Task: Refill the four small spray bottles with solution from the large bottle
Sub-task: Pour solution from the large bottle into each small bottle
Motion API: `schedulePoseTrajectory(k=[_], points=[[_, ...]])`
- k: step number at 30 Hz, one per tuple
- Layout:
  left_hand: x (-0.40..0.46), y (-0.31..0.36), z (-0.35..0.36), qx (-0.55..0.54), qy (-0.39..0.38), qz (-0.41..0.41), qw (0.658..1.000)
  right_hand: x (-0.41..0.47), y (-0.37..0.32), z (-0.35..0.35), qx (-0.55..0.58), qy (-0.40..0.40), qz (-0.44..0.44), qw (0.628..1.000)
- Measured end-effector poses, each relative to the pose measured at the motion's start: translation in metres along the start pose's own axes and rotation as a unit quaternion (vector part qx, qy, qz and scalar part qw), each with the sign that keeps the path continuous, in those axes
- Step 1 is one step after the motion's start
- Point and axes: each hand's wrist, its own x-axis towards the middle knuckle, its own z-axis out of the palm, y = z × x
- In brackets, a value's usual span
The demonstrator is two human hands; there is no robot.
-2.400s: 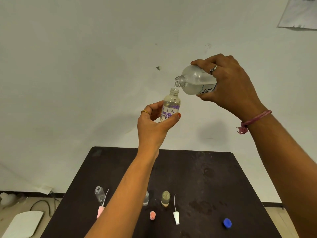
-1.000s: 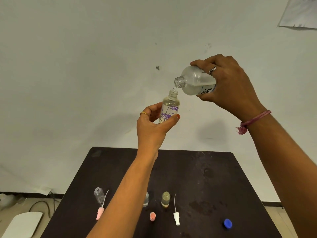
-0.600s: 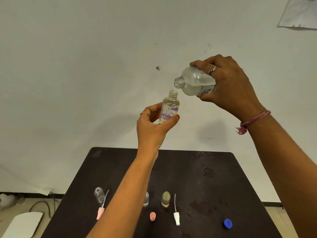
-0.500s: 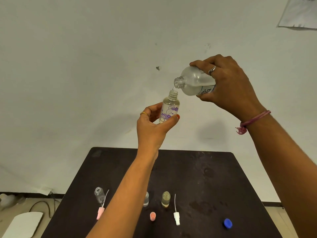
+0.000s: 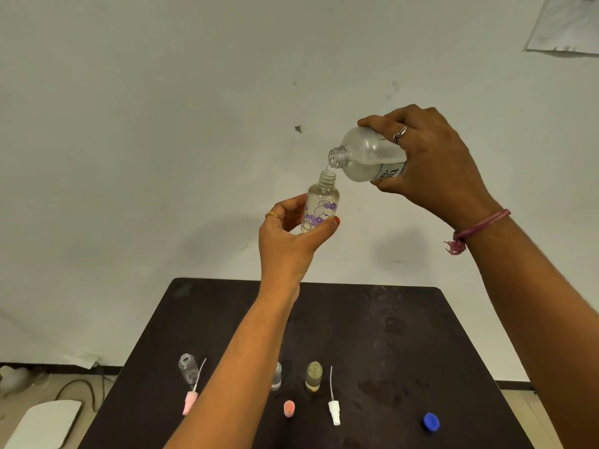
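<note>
Your right hand (image 5: 431, 163) grips the big bottle (image 5: 366, 157), tipped so a thin stream falls. Your left hand (image 5: 288, 238) pinches the flowered little bottle (image 5: 321, 205) upright, right under the spout, high above the table (image 5: 389, 335), so nothing spills.

there's just one view, from the camera on my head, wide-angle, facing forward and a little down at the wall. the table (image 5: 421, 335) fills the lower middle, its far edge against the wall and its near edge cut off by the frame. my hands are raised close to the lens, above the table's far edge. floor shows left of the table.
</note>
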Motion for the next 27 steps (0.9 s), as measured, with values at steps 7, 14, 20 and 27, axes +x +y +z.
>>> schedulePoseTrajectory(k=[7,14,20,27], points=[[0.002,-0.001,0.0,0.002,0.004,-0.005,1.0,0.0,0.0,0.001,0.0,-0.002,0.005,1.0],[0.002,-0.002,0.0,0.002,0.005,-0.007,1.0,-0.001,-0.002,0.002,0.004,-0.012,0.011,1.0],[0.003,-0.002,-0.001,-0.001,0.007,-0.008,1.0,-0.006,-0.005,0.009,0.027,-0.025,0.028,0.999],[0.001,-0.005,-0.006,0.005,0.011,-0.012,1.0,-0.016,-0.012,0.02,0.052,-0.056,0.082,0.994]])
